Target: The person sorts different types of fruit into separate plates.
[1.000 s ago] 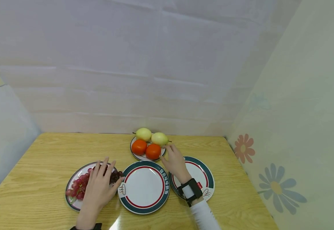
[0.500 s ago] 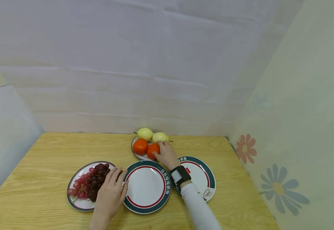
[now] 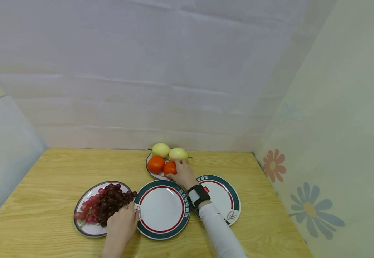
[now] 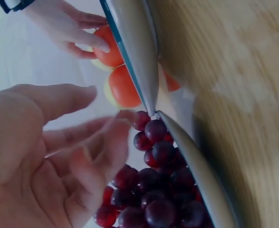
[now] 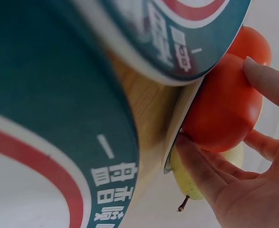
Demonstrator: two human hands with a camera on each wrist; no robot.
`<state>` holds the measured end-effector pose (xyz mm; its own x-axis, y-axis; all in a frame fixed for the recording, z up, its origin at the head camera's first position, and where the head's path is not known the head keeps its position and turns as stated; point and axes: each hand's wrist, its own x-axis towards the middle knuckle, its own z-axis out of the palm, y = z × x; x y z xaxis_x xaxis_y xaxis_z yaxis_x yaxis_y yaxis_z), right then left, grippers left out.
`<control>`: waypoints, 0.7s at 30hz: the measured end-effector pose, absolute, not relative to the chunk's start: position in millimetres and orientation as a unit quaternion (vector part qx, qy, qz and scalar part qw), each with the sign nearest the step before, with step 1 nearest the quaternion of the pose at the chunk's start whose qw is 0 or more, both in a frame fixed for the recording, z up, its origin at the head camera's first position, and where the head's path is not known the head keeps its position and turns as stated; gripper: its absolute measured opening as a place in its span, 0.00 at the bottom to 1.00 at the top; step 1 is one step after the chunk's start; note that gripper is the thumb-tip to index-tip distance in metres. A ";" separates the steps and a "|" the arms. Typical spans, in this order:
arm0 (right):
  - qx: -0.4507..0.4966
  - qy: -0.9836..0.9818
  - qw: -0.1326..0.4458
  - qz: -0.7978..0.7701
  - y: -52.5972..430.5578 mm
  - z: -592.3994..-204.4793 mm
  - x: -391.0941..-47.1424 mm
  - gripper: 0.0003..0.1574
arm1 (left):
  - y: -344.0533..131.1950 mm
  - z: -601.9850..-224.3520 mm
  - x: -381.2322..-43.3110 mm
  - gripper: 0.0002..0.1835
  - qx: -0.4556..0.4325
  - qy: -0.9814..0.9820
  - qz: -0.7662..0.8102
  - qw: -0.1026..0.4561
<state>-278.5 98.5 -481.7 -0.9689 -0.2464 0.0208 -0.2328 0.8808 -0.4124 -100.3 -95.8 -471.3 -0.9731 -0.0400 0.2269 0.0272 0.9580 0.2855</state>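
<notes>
My right hand (image 3: 184, 175) grips the right-hand tomato (image 5: 225, 104) on the small fruit plate (image 3: 156, 176) at the back; in the right wrist view the thumb lies on one side and the fingers spread round the other. A second tomato (image 3: 156, 165) sits to its left, with two yellow-green pears (image 3: 160, 149) behind. My left hand (image 3: 121, 222) hovers by the right edge of the grape plate (image 3: 90, 191), fingers loosely bent and thumb apart in the left wrist view. Its fingertips are close to the dark grapes (image 4: 163, 185). Pinkish-red grapes (image 3: 88, 211) lie left of these.
A white plate with a green rim (image 3: 162, 209) lies between my hands, bare. Another such plate (image 3: 220, 199) is partly under my right forearm. The wooden table (image 3: 38, 215) meets draped cloth (image 3: 135, 71) at the back and sides.
My right hand has moved left onto the tomato and closed its fingers round it. My left hand has drawn right, off the top of the grapes, and its fingers have bent.
</notes>
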 end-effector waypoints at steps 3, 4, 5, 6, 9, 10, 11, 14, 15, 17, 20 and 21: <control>-0.117 0.968 0.021 -0.219 97.1 -482.0 -278.7 0.40 | -97.6 -473.2 -101.1 0.16 0.013 -0.985 -0.139 0.100; -0.115 0.968 0.022 -0.221 96.7 -481.8 -278.7 0.41 | -98.3 -474.6 -101.6 0.16 0.014 -0.985 -0.136 0.102; -0.112 0.968 0.024 -0.224 96.4 -481.4 -278.6 0.41 | -98.9 -475.8 -102.2 0.16 0.013 -0.986 -0.134 0.101; -0.109 0.967 0.027 -0.228 95.9 -480.8 -278.6 0.42 | -99.4 -476.8 -102.8 0.17 0.012 -0.986 -0.131 0.098; -0.097 0.966 0.034 -0.236 94.8 -479.0 -279.0 0.44 | -100.3 -479.0 -105.2 0.18 0.008 -0.989 -0.125 0.082; -0.094 0.966 0.035 -0.237 94.5 -478.5 -279.2 0.45 | -100.4 -479.6 -106.2 0.18 0.006 -0.989 -0.124 0.076; -0.092 0.966 0.034 -0.239 94.3 -477.9 -279.2 0.45 | -100.2 -479.8 -107.2 0.17 0.004 -0.989 -0.126 0.071; -0.095 0.966 0.025 -0.241 94.0 -475.5 -279.0 0.45 | -99.7 -479.5 -109.6 0.14 -0.003 -0.990 -0.134 0.048; -0.099 0.965 0.022 -0.242 93.9 -474.3 -278.5 0.45 | -99.5 -479.4 -110.0 0.12 -0.003 -0.989 -0.138 0.043; -0.109 0.965 0.016 -0.239 93.6 -471.3 -276.5 0.45 | -99.3 -479.1 -110.2 0.11 -0.003 -0.989 -0.146 0.033; -0.148 0.963 0.009 -0.223 92.5 -466.0 -270.6 0.44 | -99.3 -478.8 -109.4 0.11 0.000 -0.988 -0.153 0.027; -0.170 0.961 0.009 -0.217 91.9 -464.2 -267.3 0.44 | -99.4 -479.0 -109.2 0.11 0.001 -0.987 -0.156 0.028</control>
<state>-267.3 91.9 -464.2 -0.9422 -0.3302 0.0569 -0.3227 0.8486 -0.4192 -109.2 -99.4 -479.0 -0.9984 -0.0115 0.0546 0.0059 0.9516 0.3073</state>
